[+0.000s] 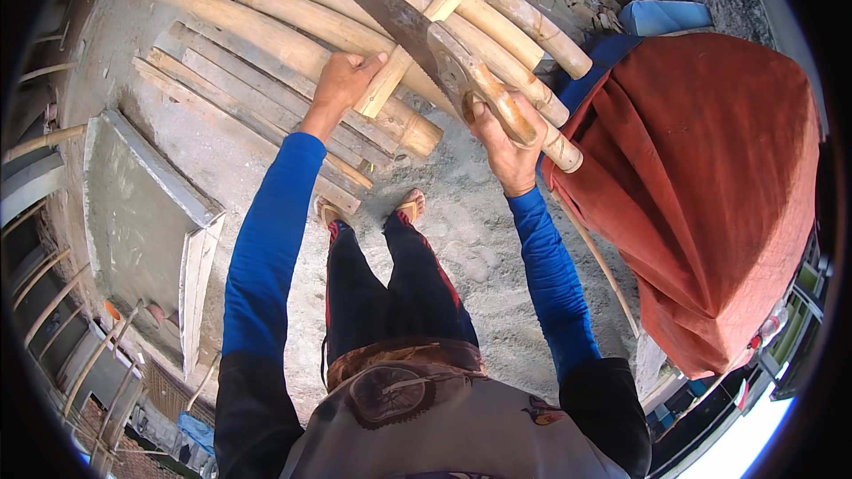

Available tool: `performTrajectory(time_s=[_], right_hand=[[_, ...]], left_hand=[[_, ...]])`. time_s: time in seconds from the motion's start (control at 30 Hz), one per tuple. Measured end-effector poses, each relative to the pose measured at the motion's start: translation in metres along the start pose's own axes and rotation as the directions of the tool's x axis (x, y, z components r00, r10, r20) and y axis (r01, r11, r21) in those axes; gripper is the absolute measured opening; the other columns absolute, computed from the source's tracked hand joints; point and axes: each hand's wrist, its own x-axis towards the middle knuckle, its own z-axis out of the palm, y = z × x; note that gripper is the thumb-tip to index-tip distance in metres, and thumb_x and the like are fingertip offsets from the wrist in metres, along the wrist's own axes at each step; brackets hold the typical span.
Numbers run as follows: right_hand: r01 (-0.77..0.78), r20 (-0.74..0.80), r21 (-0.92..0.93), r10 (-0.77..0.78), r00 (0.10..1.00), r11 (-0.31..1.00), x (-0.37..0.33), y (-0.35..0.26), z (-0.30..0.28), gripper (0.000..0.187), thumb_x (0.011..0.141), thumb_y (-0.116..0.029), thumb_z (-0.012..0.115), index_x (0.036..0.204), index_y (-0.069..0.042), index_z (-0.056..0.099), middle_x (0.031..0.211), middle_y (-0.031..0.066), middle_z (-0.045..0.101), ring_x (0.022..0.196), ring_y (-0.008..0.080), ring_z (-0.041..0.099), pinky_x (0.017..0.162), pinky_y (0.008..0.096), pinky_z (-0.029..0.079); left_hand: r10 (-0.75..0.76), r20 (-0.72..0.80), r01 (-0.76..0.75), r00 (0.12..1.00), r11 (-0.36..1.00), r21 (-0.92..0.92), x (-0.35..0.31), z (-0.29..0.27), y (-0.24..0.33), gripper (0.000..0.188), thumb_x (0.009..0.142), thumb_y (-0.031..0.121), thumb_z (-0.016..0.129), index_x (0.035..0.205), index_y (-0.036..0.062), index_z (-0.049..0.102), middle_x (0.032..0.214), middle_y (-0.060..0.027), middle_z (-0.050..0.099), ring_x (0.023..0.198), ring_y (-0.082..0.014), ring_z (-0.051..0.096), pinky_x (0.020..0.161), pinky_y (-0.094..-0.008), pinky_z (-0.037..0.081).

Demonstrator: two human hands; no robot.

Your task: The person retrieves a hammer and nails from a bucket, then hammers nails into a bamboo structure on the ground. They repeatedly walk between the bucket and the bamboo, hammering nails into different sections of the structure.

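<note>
A handsaw point(399, 18) with a worn wooden handle is in my right hand point(510, 142), whose fingers wrap round the grip. Its blade points away to the upper left, over the bamboo poles point(311, 27); whether the teeth touch anything I cannot tell. Across the poles lies a pale wooden batten point(386, 84). My left hand point(346, 84) is closed on top of the nearest pole, its knuckles up against the batten's left edge. What those curled fingers grip, if anything, is hidden.
Several rough planks point(257, 93) lie on the dusty concrete floor before my feet. To the right bulges a large red-brown tarp point(692, 186), with a blue object point(666, 18) behind it. A grey slab with a wooden edge point(146, 222) stands at left.
</note>
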Motion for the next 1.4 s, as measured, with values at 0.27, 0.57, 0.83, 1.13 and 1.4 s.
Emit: performTrajectory(time_s=[0.27,0.57,0.83,1.13,1.4], right_hand=[[-0.081,-0.153,0.456,0.167,0.974,0.886,0.093,0.013,0.011,0.028,0.096,-0.009,0.072,0.118,0.006,0.067,0.105,0.0171,0.075,0.061,0.0177,0.065,0.057,0.0331,0.057],[-0.384,-0.223,0.316,0.461,0.859,0.868,0.149,0.054,-0.004,0.04,0.095,-0.021,0.076,0.124,0.004,0.063,0.096,0.0142,0.07,0.082,0.0259,0.071,0.078,0.0436,0.06],[-0.214,-0.084,-0.3,0.198,0.977,0.93,-0.034,-0.015,0.155,0.015,0.099,-0.004,0.071,0.111,0.003,0.068,0.09,0.0017,0.068,0.079,0.0053,0.061,0.072,0.0217,0.051],[-0.54,0.083,0.025,0.537,0.84,0.841,-0.114,0.002,0.337,0.02,0.09,0.007,0.076,0.104,0.002,0.061,0.095,0.007,0.072,0.084,0.0091,0.069,0.073,0.0241,0.058],[-0.609,-0.005,0.208,0.624,0.782,0.765,-0.118,0.039,0.358,0.026,0.093,0.01,0.071,0.106,-0.002,0.052,0.096,0.0105,0.073,0.085,0.0112,0.07,0.076,0.0254,0.058]], left_hand=[[-0.138,0.056,0.108,0.989,0.407,-0.907,-0.108,-0.044,-0.036,0.021,0.104,0.009,0.053,0.121,-0.0008,0.059,0.086,-0.0051,0.057,0.072,-0.0151,0.053,0.065,-0.0287,0.045],[-0.223,0.151,0.166,0.963,0.047,-0.985,-0.165,-0.095,-0.176,0.019,0.107,0.012,0.058,0.123,0.0047,0.064,0.129,-0.0165,0.07,0.108,-0.0251,0.071,0.083,-0.0351,0.059],[-0.152,0.251,0.257,0.956,0.017,-0.966,-0.159,-0.126,-0.155,0.015,0.107,0.015,0.059,0.12,0.0109,0.066,0.142,-0.0158,0.063,0.136,-0.0333,0.058,0.106,-0.0442,0.055],[-0.068,0.139,0.146,0.988,0.111,-0.983,-0.144,-0.153,-0.159,0.021,0.111,0.017,0.05,0.129,0.0095,0.058,0.143,-0.0167,0.062,0.141,-0.0305,0.054,0.115,-0.0434,0.048],[-0.202,0.024,0.026,0.979,0.004,-1.0,-0.12,-0.153,-0.175,0.026,0.112,0.018,0.045,0.13,0.0045,0.058,0.136,-0.0211,0.066,0.138,-0.0295,0.056,0.115,-0.0429,0.047]])
